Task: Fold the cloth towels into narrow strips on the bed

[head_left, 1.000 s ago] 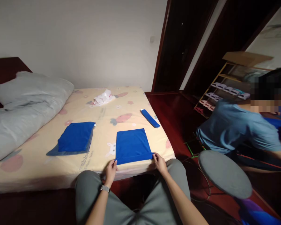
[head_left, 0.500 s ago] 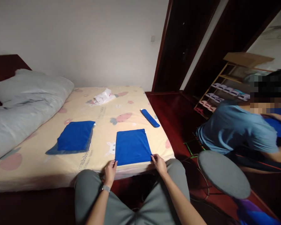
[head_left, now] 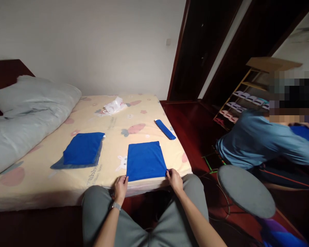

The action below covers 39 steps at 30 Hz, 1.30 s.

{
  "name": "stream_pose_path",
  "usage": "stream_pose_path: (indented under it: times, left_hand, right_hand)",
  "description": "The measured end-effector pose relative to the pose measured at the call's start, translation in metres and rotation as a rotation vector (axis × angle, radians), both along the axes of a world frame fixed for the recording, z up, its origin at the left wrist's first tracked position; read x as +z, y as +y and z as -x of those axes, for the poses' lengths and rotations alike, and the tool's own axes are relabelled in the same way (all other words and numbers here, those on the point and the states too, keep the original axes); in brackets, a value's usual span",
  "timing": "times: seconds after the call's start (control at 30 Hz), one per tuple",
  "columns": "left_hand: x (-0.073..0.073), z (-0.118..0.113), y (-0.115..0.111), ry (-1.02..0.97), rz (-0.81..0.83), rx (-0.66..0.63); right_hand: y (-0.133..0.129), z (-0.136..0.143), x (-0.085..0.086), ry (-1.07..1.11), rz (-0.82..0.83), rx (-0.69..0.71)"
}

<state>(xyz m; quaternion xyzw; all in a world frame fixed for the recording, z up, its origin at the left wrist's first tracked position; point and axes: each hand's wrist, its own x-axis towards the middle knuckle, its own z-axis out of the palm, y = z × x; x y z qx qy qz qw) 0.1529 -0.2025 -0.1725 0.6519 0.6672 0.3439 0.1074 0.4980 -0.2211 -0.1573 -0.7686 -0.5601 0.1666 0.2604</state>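
Note:
A folded blue cloth (head_left: 145,160) lies flat at the near edge of the bed (head_left: 113,127). My left hand (head_left: 121,188) pinches its near left corner and my right hand (head_left: 174,179) pinches its near right corner. A second folded blue cloth (head_left: 82,153) rests to the left on a grey-blue piece. A rolled blue cloth (head_left: 165,129) lies near the bed's right edge, farther back.
A grey quilt (head_left: 23,113) is heaped at the bed's left. A white plastic bag (head_left: 114,105) lies at the far side. A round grey stool (head_left: 245,190) stands to my right. Another person in a blue shirt (head_left: 260,142) bends near a shoe rack (head_left: 243,99).
My hands have barely shifted on the cloth's near corners, and its near edge sits slightly straighter. The person on the right has leaned farther right.

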Motion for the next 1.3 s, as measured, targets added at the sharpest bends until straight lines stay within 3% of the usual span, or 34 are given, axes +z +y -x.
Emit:
stream_pose_path:
  times: [0.2,0.33,0.4,0.53,0.6,0.7,0.83,1.1,1.3]
  left_hand:
    - [0.009,-0.001,-0.004,0.157,-0.002,0.043]
    - [0.023,-0.009,-0.010,0.282,-0.097,0.011]
    - [0.026,-0.020,-0.015,0.322,-0.101,-0.119]
    - [0.021,-0.048,-0.027,0.423,-0.114,-0.499]
    - [0.015,-0.057,-0.029,0.487,-0.126,-0.587]
    - [0.008,-0.058,-0.028,0.547,-0.120,-0.612]
    - [0.003,-0.049,-0.024,0.556,-0.098,-0.592]
    - [0.000,-0.017,-0.020,0.511,-0.059,-0.494]
    - [0.002,0.007,-0.011,0.502,-0.020,-0.575]
  right_hand:
    - [-0.001,-0.002,0.003,-0.019,0.041,-0.019]
    - [-0.005,0.007,0.013,-0.165,-0.159,0.040]
    - [-0.011,0.025,0.018,-0.221,-0.250,0.199]
    - [-0.025,0.079,0.016,-0.240,-0.303,0.599]
    - [-0.028,0.102,0.008,-0.272,-0.314,0.653]
    - [-0.026,0.115,-0.004,-0.302,-0.324,0.658]
    - [-0.022,0.099,-0.014,-0.291,-0.335,0.672]
    - [-0.009,0.041,-0.017,-0.316,-0.276,0.676]
    - [0.001,0.004,-0.014,-0.242,-0.205,0.777]
